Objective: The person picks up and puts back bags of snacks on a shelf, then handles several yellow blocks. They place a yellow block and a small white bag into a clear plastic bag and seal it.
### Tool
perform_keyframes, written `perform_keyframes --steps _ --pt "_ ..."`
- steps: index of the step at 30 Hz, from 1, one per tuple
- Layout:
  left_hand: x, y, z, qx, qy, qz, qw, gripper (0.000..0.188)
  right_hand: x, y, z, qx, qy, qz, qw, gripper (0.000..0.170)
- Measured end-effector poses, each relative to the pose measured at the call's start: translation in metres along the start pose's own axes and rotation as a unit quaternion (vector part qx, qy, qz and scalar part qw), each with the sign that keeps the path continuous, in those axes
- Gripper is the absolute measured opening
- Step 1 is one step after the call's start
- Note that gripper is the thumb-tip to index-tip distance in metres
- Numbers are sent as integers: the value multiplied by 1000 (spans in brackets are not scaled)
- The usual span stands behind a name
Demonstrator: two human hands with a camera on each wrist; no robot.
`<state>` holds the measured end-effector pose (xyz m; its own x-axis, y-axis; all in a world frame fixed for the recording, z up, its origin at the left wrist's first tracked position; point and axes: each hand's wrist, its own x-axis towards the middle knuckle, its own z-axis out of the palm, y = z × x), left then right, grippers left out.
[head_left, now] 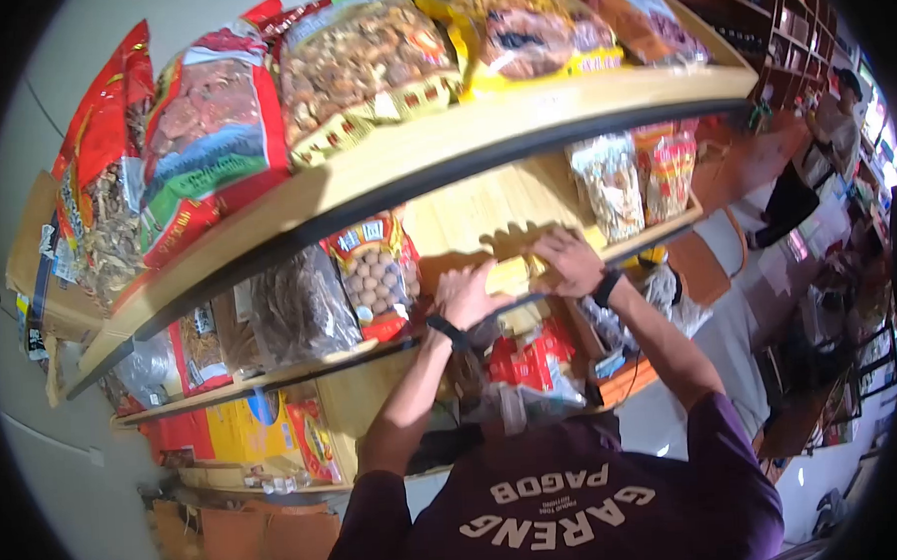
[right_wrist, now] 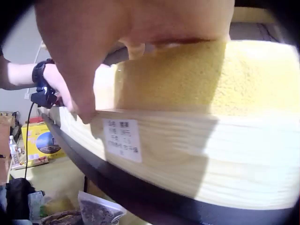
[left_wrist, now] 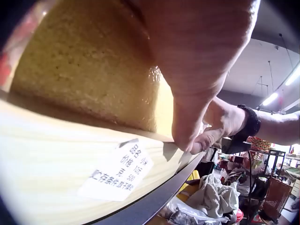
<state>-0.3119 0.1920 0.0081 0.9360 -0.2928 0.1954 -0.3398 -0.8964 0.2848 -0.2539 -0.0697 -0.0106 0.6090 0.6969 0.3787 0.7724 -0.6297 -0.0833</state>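
Note:
A low pack of fine yellow grain (head_left: 511, 276) in shiny clear wrapping stands on the middle shelf, right behind its pale wooden lip (right_wrist: 164, 164). My left hand (head_left: 469, 297) holds the pack at its left end, the palm over the top and the thumb down at the lip. At the other end my right hand (head_left: 568, 260) grips it from above, with the thumb in front and fingers reaching over to the back. Both thumbs come close together in the left wrist view. A printed price label (left_wrist: 119, 171) is stuck on the lip below the pack.
Left of the hands stands a red bag of round brown fruit (head_left: 373, 273). Bagged dry goods (head_left: 607, 185) stand at the shelf's right end. The upper shelf (head_left: 402, 142), with several large bags, juts out above. Red packets (head_left: 532, 358) lie on the level below.

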Motion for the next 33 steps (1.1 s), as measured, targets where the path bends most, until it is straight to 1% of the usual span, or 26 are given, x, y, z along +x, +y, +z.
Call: perform_keyframes --steps 1,3,4,5,7,8,9,10,11,12,13,14,15,17,20,22,23,24,27,30,33 --pt "-2 0 -1 -7 -10 -1 1000 66 -4 -3 0 -37 13 -12 999 78" --pt "-6 2 -5 -78 79 85 990 62 -6 -26 -16 -10 44 -3 999 76" --pt "-6 1 -8 -134 86 104 982 57 -9 -37 -21 36 90 2 995 72" --pt "-10 9 -16 -119 133 128 975 53 -15 -47 -22 53 130 14 990 62" --pt "-27 20 -19 -135 190 121 965 48 -33 -66 -19 127 151 56 979 52" --pt "-39 26 -19 -174 202 104 958 37 -44 -73 -13 146 150 74 975 46" --pt "-54 36 -19 -208 212 92 950 23 -58 -77 -6 196 140 90 966 45" --pt "-71 41 -7 -289 180 45 939 19 -75 -81 8 250 121 122 953 45" --pt "-89 42 6 -365 148 -5 919 15 -92 -85 24 303 102 153 935 44" --pt "-105 36 23 -366 92 -12 926 15 -106 -92 40 384 88 186 900 43" --pt "-120 25 43 -364 38 -17 930 16 -121 -98 62 487 62 217 844 40" --pt "-134 20 67 -413 -12 -65 908 16 -138 -104 85 518 6 245 820 39" --pt "-150 13 89 -363 -38 -77 928 19 -156 -112 105 547 -50 271 791 39" --pt "-176 -1 127 -367 -121 -135 912 27 -180 -127 136 533 -154 303 775 40" --pt "-218 -20 197 -333 -148 -175 915 40 -212 -155 177 525 -203 352 747 43" --pt "-237 -20 229 -325 -142 -212 911 47 -239 -174 208 538 -215 314 752 43" --pt "-238 -14 232 -321 -139 -229 908 51 -246 -180 217 544 -221 296 753 44" --pt "-239 -9 234 -300 -129 -224 918 53 -253 -183 226 559 -251 280 739 42" --pt "-239 5 240 -303 -148 -247 908 45 -249 -185 205 562 -280 288 723 40" --pt "-236 15 244 -280 -91 -220 930 36 -246 -177 190 558 -282 305 718 38" --pt "-224 19 239 -301 -50 -203 930 28 -251 -170 193 526 -297 311 734 38"
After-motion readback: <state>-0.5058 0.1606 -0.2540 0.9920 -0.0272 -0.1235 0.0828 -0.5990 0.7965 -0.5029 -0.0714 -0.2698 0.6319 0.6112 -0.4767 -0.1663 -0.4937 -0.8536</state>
